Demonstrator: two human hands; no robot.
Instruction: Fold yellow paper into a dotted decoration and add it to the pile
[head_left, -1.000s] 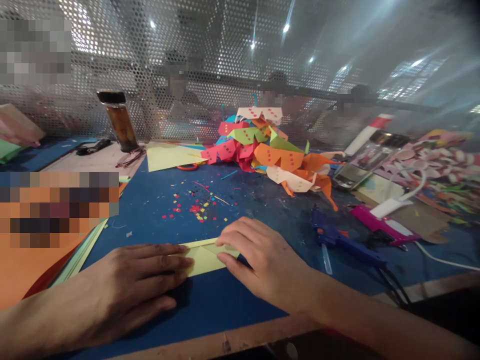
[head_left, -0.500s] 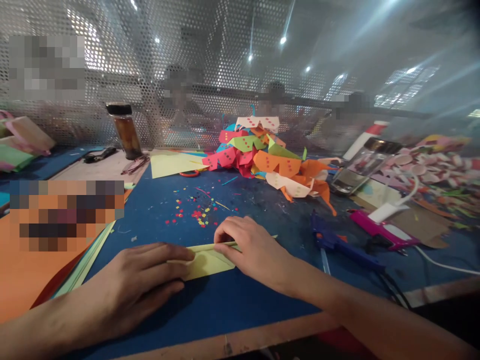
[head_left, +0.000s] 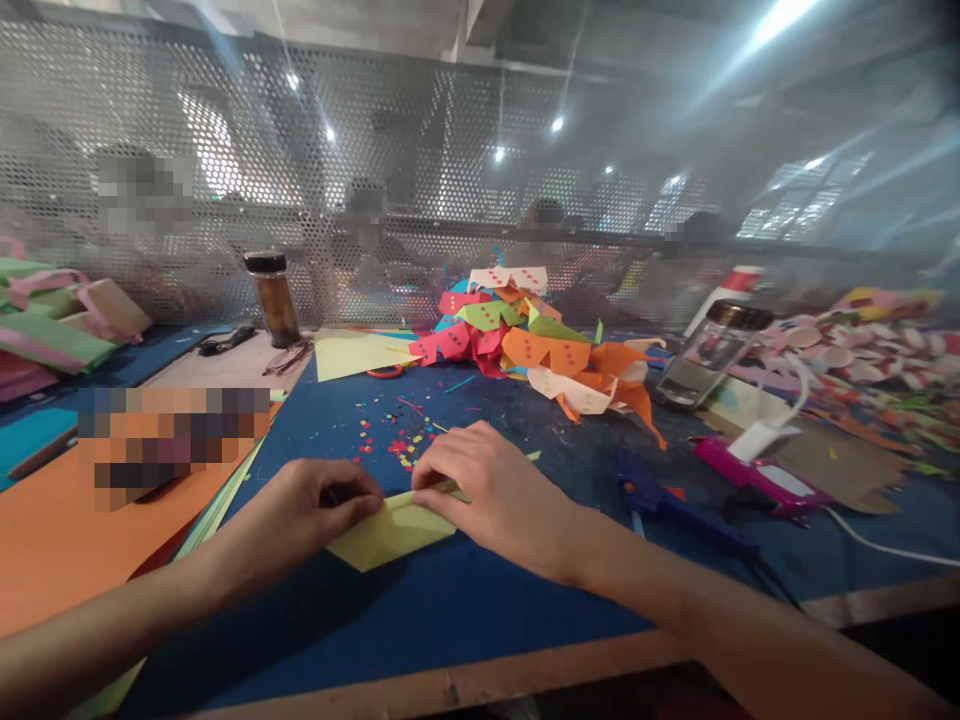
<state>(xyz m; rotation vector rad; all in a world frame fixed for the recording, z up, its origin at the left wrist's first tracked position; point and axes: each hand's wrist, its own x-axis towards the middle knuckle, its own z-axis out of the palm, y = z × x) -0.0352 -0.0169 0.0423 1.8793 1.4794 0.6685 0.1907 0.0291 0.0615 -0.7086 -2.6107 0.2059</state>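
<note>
A piece of folded yellow paper [head_left: 394, 540] is at the front middle of the blue tabletop [head_left: 420, 640]. My left hand [head_left: 315, 515] pinches its upper left edge between thumb and fingers. On the upper right edge, my right hand [head_left: 487, 500] grips the paper with thumb and curled fingers, hiding its right end. The paper's near edge slants toward me. Small red, yellow and blue paper bits [head_left: 397, 445] lie just beyond my hands.
Folded coloured paper shapes [head_left: 517, 335] are heaped at the back. A blue glue gun [head_left: 682, 510], a pink power strip [head_left: 757, 480] and a glass jar [head_left: 709, 355] stand or lie right. Orange paper sheets [head_left: 67, 550] lie left, near a dark-lidded bottle [head_left: 276, 305].
My left hand has gone from lying flattened over the paper to pinching its upper edge. The paper's left part now shows more. The whole view has shifted slightly.
</note>
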